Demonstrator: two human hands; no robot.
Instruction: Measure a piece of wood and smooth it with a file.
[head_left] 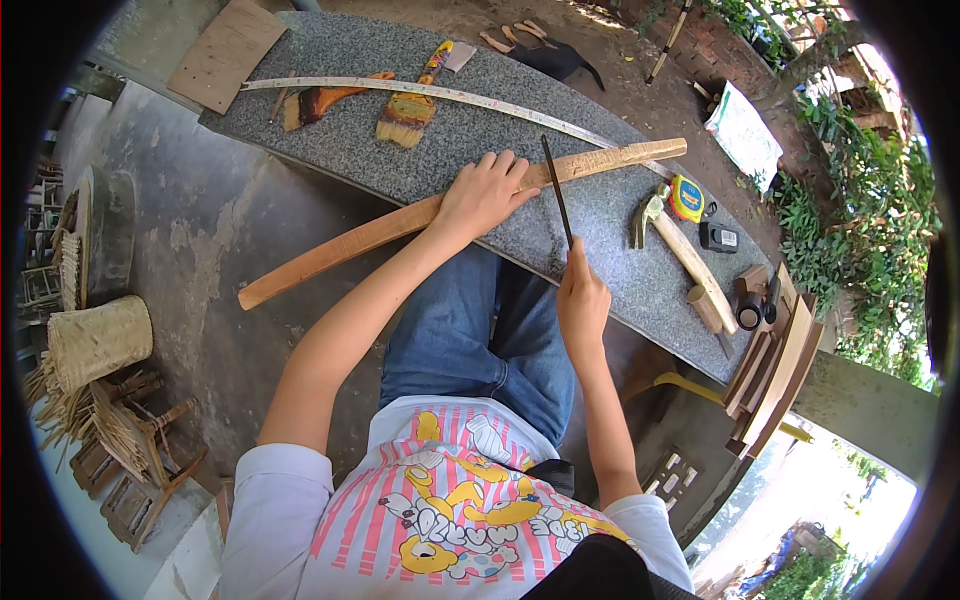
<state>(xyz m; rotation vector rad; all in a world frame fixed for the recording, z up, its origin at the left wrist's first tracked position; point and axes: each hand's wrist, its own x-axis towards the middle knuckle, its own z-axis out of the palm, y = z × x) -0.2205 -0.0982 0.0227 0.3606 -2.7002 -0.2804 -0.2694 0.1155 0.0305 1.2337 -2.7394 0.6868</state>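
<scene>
A long wooden strip [350, 243] lies slantwise across the grey stone bench, its near-left end jutting past the front edge. My left hand [484, 196] is closed over the middle of it, fingers on the far side. In my right hand [584, 298] is a thin, straight dark tool [558, 195], possibly a file or a saw seen edge-on; its handle is hidden in my fist. The tool crosses over the strip just right of my left hand. Whether it touches the wood I cannot tell.
On the stone bench [350, 150] lie two paintbrushes [408, 112], a pulled-out tape measure [687, 198], a claw hammer [690, 250] and a small black box [719, 237]. Wooden boards [775, 375] are stacked at the right end. A dog [555, 62] lies beyond; small chairs [140, 450] stand at left.
</scene>
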